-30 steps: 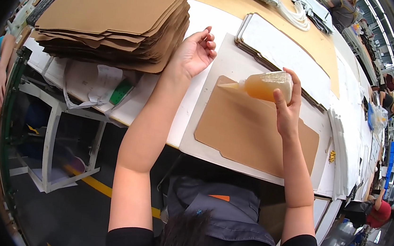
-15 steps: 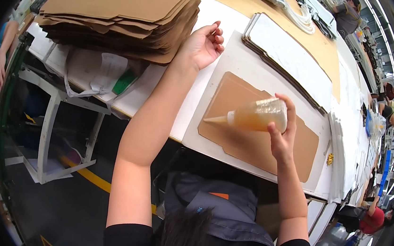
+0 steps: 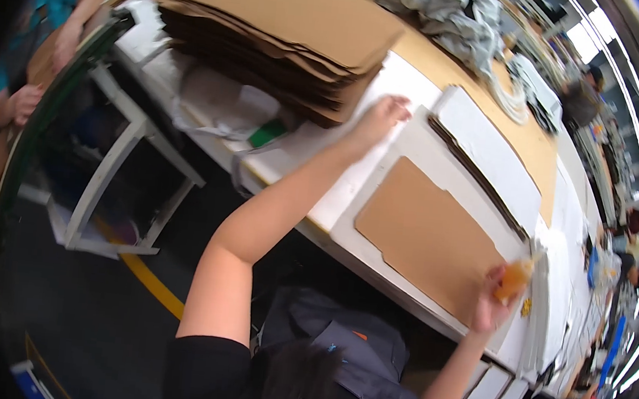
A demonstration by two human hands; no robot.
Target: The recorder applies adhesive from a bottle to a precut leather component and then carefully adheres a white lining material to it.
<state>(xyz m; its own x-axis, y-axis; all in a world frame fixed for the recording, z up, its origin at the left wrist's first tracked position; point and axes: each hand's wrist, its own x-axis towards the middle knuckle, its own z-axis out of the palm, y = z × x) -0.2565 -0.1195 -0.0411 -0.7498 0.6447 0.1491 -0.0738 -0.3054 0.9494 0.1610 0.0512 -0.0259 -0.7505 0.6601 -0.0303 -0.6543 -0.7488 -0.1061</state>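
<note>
My right hand (image 3: pixel 491 307) is wrapped round a squeeze bottle (image 3: pixel 515 278) of amber liquid, its nozzle up, at the right end of a flat brown cardboard panel (image 3: pixel 425 237). The panel lies on a pale grey board (image 3: pixel 347 229). Beside the right side of a tall stack of brown cardboard panels (image 3: pixel 283 15), my left hand (image 3: pixel 383 121) is raised with loosely bent fingers and nothing seen in it. Motion blurs both hands a little.
Behind the board lies a pile of white-topped panels (image 3: pixel 489 154). White sheets (image 3: pixel 551 299) and small yellow bits (image 3: pixel 527 306) are at the right. Grey cloth (image 3: pixel 449 16) is heaped at the back. Another person's hand (image 3: pixel 25 104) shows at far left, near a metal-legged stand (image 3: pixel 107 171).
My right hand has carried the bottle right, from over the panel to its right end, and turned it from lying sideways to nozzle up. The whole view has shifted; my left hand stays near the stack.
</note>
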